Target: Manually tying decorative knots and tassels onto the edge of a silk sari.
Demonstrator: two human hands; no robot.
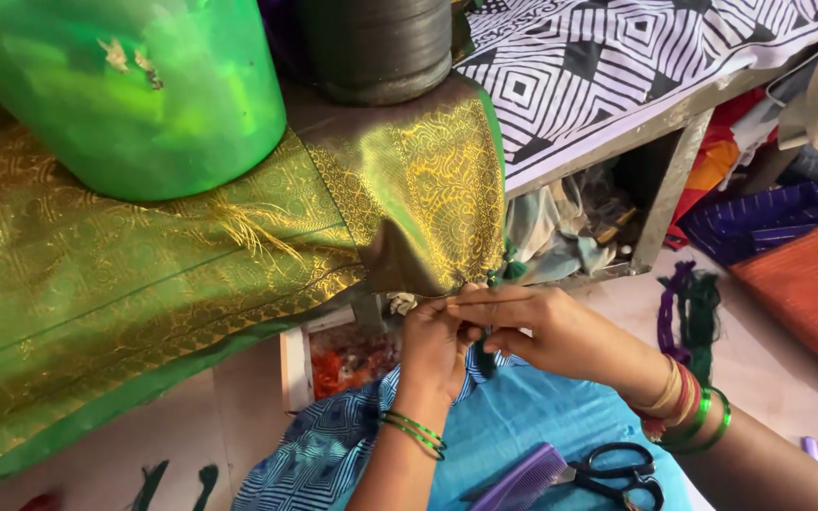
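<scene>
So the big thing here is the gold sari (144, 274), draped over the table with its green-edged corner hanging off the front. Everything else sits around that: a green bin (134, 95) and a dark pot (376, 47) weigh it down on top, and a black-and-white cloth (617, 66) lies off to its right. Below the hanging corner, on the lap, are scissors (622, 473) and a purple comb (523, 483). Both hands meet right at the sari's bottom edge: left hand (433, 345) is pinched shut on the fringe threads (489, 284), right hand (546, 331) pulls a thread taut between narrow fingertips. Looks like tassel knotting mid-way; I'd guess the next bit needs a tight twist without letting tension slip.
</scene>
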